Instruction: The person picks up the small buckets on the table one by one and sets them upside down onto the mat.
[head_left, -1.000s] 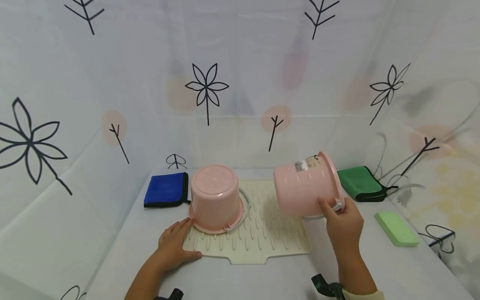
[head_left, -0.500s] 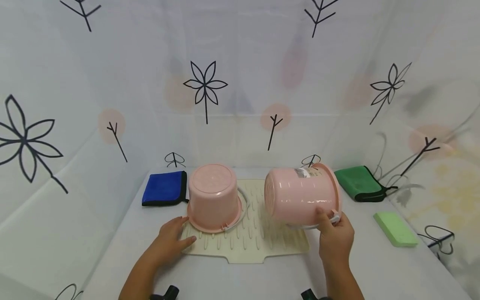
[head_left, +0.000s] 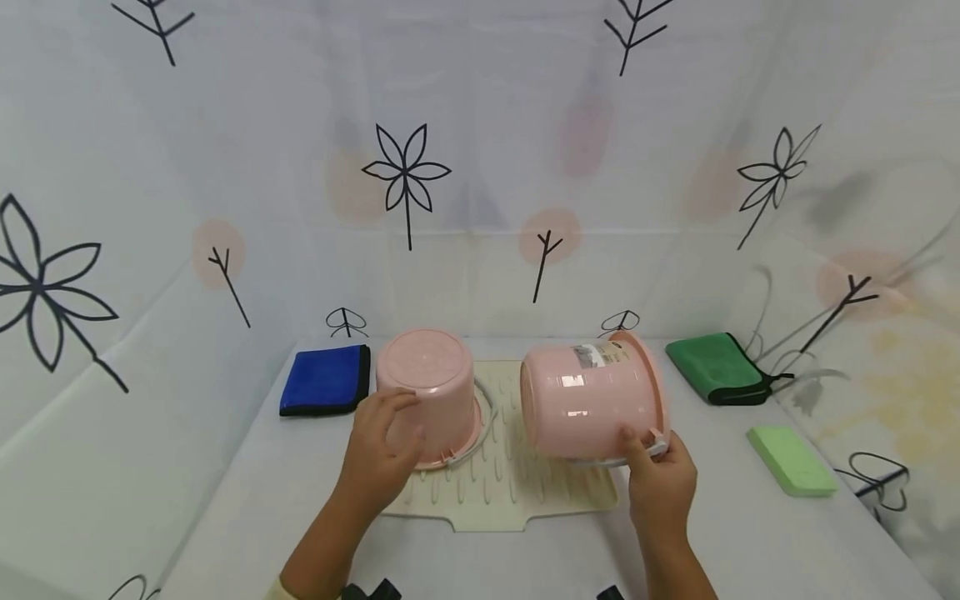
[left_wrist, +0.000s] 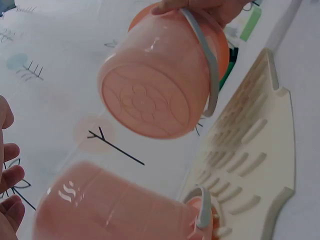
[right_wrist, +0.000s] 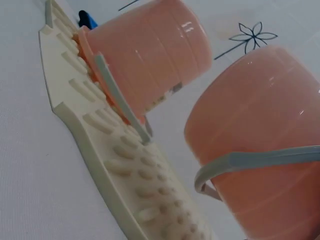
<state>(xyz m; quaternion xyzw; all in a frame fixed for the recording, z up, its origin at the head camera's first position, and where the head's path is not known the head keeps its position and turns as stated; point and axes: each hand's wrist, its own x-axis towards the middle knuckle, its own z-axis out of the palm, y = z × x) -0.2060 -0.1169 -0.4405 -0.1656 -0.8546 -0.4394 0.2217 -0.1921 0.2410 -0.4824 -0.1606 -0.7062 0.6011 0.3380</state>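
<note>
A pink bucket stands upside down on the left part of a cream ridged draining tray, its grey handle lying round the rim. Beside it my left hand is raised with relaxed, spread fingers; whether it touches the bucket wall is unclear. In the left wrist view those fingers show at the left edge. My right hand grips the rim of a second pink bucket, thumb on the outer wall. This bucket is tipped on its side above the tray, base facing left, its handle hanging beneath.
A folded blue cloth lies at the back left of the white table. At the back right are a folded green cloth and, nearer, a light green sponge. A patterned curtain hangs behind.
My left hand has risen from the tray's left edge to in front of the upside-down bucket. My right hand has brought the held bucket left and lower, turning it closer to horizontal.
</note>
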